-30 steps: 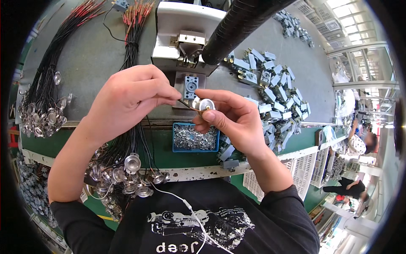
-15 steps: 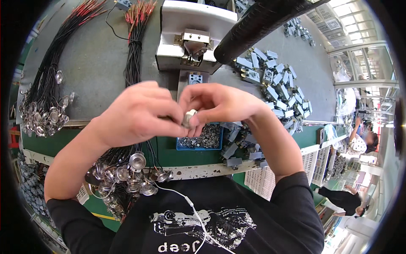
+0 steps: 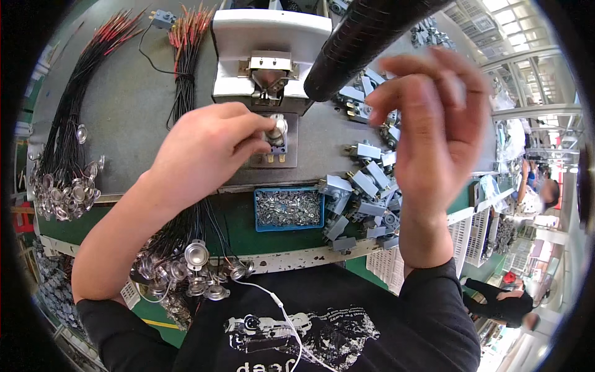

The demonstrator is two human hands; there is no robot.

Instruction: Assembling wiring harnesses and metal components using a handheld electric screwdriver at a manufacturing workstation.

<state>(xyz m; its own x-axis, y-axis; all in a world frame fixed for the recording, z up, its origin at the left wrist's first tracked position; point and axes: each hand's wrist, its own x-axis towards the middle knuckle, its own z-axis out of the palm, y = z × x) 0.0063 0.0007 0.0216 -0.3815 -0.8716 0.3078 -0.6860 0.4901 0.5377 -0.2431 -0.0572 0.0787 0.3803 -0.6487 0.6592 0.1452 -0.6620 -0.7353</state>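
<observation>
My left hand (image 3: 204, 141) has thumb and forefinger closed on a small round metal cap (image 3: 277, 130). The cap sits at a grey switch block (image 3: 280, 150) with brass terminals, which lies on a metal plate below the press head; the fingers hide part of both. My right hand (image 3: 437, 124) is raised at the right, above the pile of grey switch blocks (image 3: 372, 208). Motion blurs its fingertips, but the fingers are apart and nothing shows between them. Close to it is the thick black lever (image 3: 372, 43), apart from the hand.
A white press (image 3: 273, 30) stands behind the plate. A blue tray (image 3: 289, 228) of small metal parts sits at the table's near edge. Bundles of black wires (image 3: 65, 105) with red tips and round metal caps lie at left. Other people (image 3: 502, 301) are at far right.
My hands were together above the blue tray, handling a small piece. Now they are apart: the left is at the switch block under the press, the right has risen to the right.
</observation>
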